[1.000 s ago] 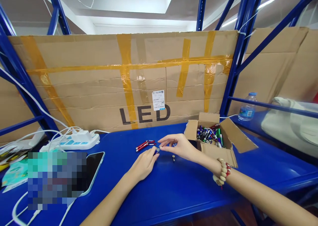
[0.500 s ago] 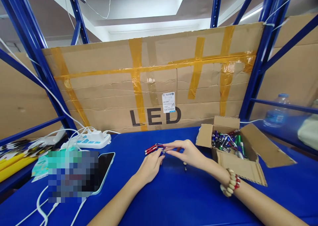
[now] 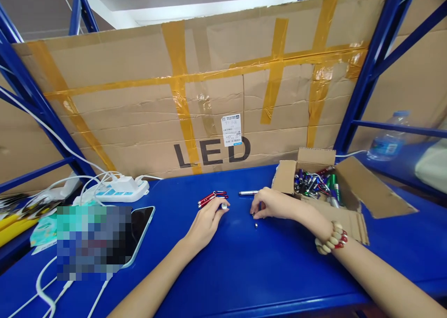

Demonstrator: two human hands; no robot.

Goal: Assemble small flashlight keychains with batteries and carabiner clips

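Observation:
My left hand (image 3: 206, 221) is closed around a small flashlight tube (image 3: 224, 206), its round silvery end turned toward me; the fingers hide most of its body. Just beyond those fingers lie red keychain flashlights (image 3: 207, 199) with clips. My right hand (image 3: 270, 203) pinches down at the blue tabletop, with a button cell (image 3: 253, 214) barely showing at the fingertips. Another small silvery button cell (image 3: 256, 225) lies close below. A slim silver pen-like tube (image 3: 247, 193) rests behind the right fingers, partly covered by them.
An open cardboard box (image 3: 352, 204) full of colourful small flashlights stands at right. On the left are a phone (image 3: 144, 225), a white power strip (image 3: 131, 192) and cables. A taped cardboard panel (image 3: 146, 131) closes off the back; a water bottle (image 3: 389, 138) stands beyond the blue frame.
My hands have moved apart; the right has dropped from the left hand's fingertips to the button cells on the table. A second red flashlight and the silver tube now show. The view has tilted down.

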